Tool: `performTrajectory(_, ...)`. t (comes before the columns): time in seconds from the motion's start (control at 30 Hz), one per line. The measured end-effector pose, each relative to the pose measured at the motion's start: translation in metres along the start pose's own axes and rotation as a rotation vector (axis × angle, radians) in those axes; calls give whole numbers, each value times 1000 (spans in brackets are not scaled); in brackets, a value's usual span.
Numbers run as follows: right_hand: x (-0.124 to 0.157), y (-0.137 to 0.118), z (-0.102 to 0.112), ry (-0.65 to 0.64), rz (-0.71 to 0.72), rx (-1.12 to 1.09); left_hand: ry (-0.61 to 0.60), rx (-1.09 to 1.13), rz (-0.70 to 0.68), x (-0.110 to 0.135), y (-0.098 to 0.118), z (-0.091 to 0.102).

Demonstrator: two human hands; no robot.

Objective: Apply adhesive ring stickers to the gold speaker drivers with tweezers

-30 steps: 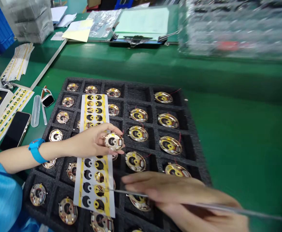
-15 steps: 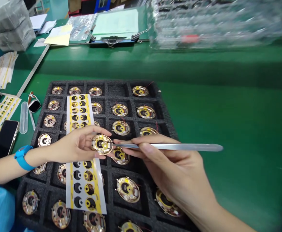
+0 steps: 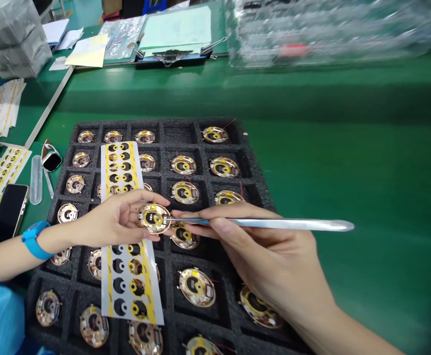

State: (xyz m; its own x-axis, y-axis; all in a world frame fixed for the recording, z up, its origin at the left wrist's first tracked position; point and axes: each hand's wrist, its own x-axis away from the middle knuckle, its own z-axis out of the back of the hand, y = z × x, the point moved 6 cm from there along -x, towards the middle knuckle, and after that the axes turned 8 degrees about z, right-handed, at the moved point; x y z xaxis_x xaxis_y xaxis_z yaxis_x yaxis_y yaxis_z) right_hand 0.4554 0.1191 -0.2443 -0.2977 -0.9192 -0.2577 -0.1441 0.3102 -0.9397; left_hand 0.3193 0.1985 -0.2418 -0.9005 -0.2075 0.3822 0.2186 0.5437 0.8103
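Note:
My left hand [image 3: 121, 217] reaches in from the left and holds a round gold watch case [image 3: 153, 218] by its rim, between thumb and fingers. White, yellow and black parts show inside the case. My right hand [image 3: 270, 251] grips slim metal tweezers [image 3: 289, 224] like a pen. Their thin tip meets the right edge of the held case, at a small light part. Both hands are above a black foam tray [image 3: 254, 180], whose compartments hold several similar watch cases [image 3: 196, 287]. Under my left hand, a sheet of yellow and black stickers [image 3: 121, 305] lies across the tray.
Left of the tray are a phone [image 3: 7, 214], a smartwatch [image 3: 51, 161], a clear tube [image 3: 36, 180] and more sticker strips [image 3: 4, 185]. Behind stand a clipboard [image 3: 176, 32] with paper, clear plastic trays [image 3: 329, 34] and a wrapped stack [image 3: 14, 39].
The handle end of the tweezers has shifted slightly right and my right hand has moved a little with it. My left hand still holds the watch case, almost unmoved.

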Motion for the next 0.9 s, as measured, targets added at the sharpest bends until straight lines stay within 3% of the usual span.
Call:
performTrajectory(0.2,0,-4,-2,-7,35,31,13,-15,-4,0,0,2)
performTrajectory(0.67,1,1,1,12,-28,62,36,-96,37,0,0,2)
performTrajectory(0.9,0,-4,-1,3,23,75,36,-89,19,0,1,3)
